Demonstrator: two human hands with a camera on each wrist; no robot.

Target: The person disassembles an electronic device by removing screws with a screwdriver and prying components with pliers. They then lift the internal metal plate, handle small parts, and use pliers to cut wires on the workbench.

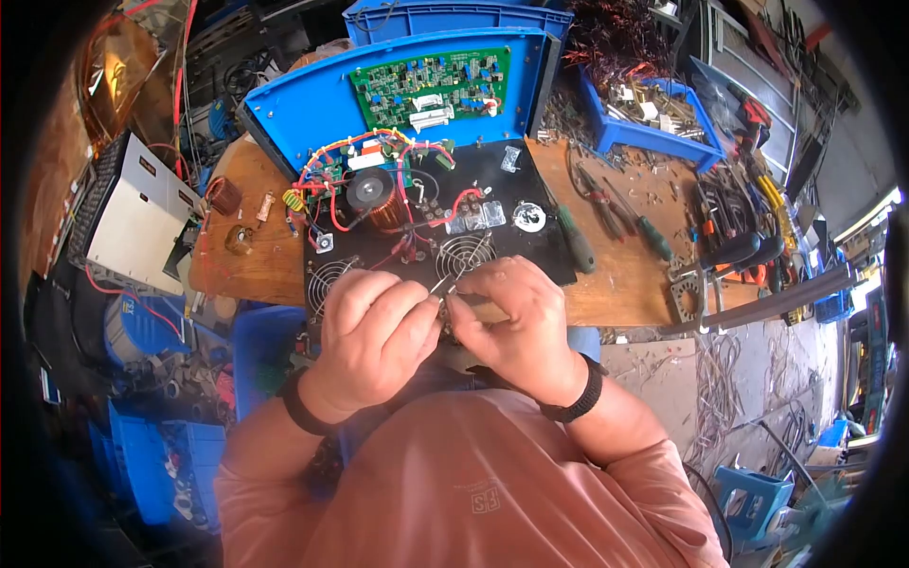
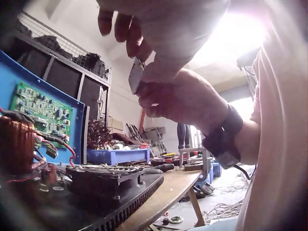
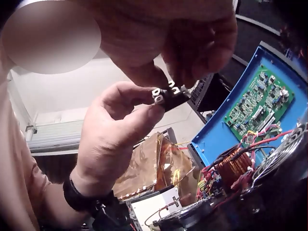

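Both hands meet over the front edge of an opened electrical unit. The left hand and the right hand pinch a small black part between thumbs and fingertips. Bright bent metal terminals stand out on this black part in the right wrist view; its flat silvery face shows in the left wrist view. Fingers hide much of it. Below lies the unit's black base, with a wire fan grille just beyond the fingertips and a copper coil farther back. A green circuit board is fixed inside the upright blue cover.
On the wooden table, a green-handled screwdriver, pliers and another screwdriver lie at right. Behind them stands a blue bin of metal parts. Several hand tools crowd the far right; a white case leans at left.
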